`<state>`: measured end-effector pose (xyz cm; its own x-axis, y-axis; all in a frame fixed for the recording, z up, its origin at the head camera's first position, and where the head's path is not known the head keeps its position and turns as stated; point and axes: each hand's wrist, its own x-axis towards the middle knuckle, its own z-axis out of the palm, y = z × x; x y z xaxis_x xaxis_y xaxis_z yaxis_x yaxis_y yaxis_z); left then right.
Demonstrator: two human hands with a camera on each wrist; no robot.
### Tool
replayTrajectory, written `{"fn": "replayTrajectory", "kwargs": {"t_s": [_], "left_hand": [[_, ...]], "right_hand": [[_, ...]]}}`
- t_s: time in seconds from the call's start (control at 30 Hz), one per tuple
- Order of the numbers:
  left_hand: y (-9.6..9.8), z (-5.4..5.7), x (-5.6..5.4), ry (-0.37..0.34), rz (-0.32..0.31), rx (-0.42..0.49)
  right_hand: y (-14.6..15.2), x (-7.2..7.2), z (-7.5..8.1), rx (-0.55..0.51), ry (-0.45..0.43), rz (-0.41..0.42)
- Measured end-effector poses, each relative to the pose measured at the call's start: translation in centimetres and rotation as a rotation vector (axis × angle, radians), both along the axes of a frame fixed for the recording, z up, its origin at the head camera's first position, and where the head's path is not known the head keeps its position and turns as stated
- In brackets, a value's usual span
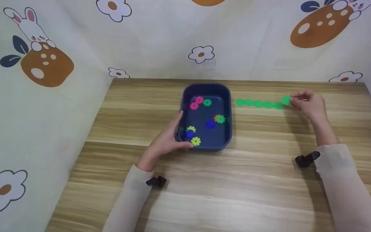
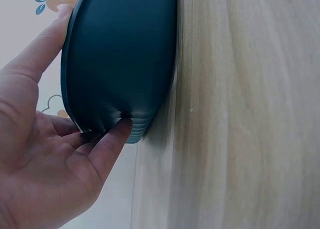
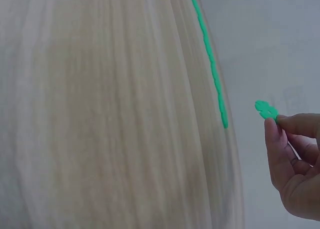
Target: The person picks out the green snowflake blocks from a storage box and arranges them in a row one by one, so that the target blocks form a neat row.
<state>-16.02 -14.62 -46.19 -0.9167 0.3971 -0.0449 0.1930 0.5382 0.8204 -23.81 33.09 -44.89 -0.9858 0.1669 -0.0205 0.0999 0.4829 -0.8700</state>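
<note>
My left hand (image 1: 164,140) grips a dark blue plastic bin (image 1: 209,138) at its near left corner. The thumb lies over the near rim and the fingers rest along the left side; the left wrist view shows fingertips against the bin's outer wall (image 2: 120,54). Between thumb and fingertips, my right hand (image 1: 312,104) pinches a green snowflake disc (image 1: 286,100) with a notched edge. In the right wrist view that disc (image 3: 266,110) is raised off the table. Just below and left of it, several green discs form a straight row (image 1: 258,103) lying on the table.
Inside the bin lie loose discs: pink (image 1: 194,105), green (image 1: 207,102), blue (image 1: 211,124) and yellow (image 1: 196,141), some overlapping. The wood-grain table (image 1: 237,187) meets a patterned wall covering (image 1: 159,48) at the back. Each wrist wears a small black camera (image 1: 306,160).
</note>
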Motion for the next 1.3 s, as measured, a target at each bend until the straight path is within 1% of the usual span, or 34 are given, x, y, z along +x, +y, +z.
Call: {"fn": "replayTrajectory", "kwargs": {"t_s": [0.07, 0.13, 0.23, 0.33, 0.5, 0.7, 0.83, 1.0, 1.2, 1.3], "left_hand": [[0.0, 0.0, 0.0, -0.003, 0.001, 0.000], [0.0, 0.1, -0.1, -0.007, 0.003, -0.003], [0.1, 0.1, -0.1, -0.011, 0.009, -0.007], [0.1, 0.2, -0.1, -0.013, 0.010, -0.013], [0.1, 0.2, -0.1, -0.007, 0.010, -0.020], [0.1, 0.1, -0.2, 0.008, -0.001, -0.008], [0.1, 0.1, -0.3, 0.018, -0.009, -0.005], [0.0, 0.0, -0.2, 0.012, -0.008, -0.009], [0.0, -0.1, -0.1, 0.008, 0.007, -0.018], [0.0, -0.1, 0.0, 0.008, 0.011, -0.014]], "right_hand": [[0.4, -0.1, -0.1, 0.042, -0.024, -0.015], [0.8, -0.2, -0.2, 0.044, -0.060, -0.025], [1.1, -0.4, -0.4, -0.018, -0.118, -0.033], [1.2, -0.6, -0.7, -0.103, -0.174, -0.026], [1.3, -0.6, -1.2, -0.131, -0.213, -0.004], [1.0, -0.4, -1.1, -0.148, -0.225, -0.007], [0.8, -0.2, -0.9, -0.138, -0.212, -0.018], [0.6, -0.1, -0.6, -0.122, -0.198, -0.030], [0.2, -0.3, 0.2, -0.052, -0.164, -0.019], [-0.1, -0.4, 0.6, -0.017, -0.160, -0.015]]}}
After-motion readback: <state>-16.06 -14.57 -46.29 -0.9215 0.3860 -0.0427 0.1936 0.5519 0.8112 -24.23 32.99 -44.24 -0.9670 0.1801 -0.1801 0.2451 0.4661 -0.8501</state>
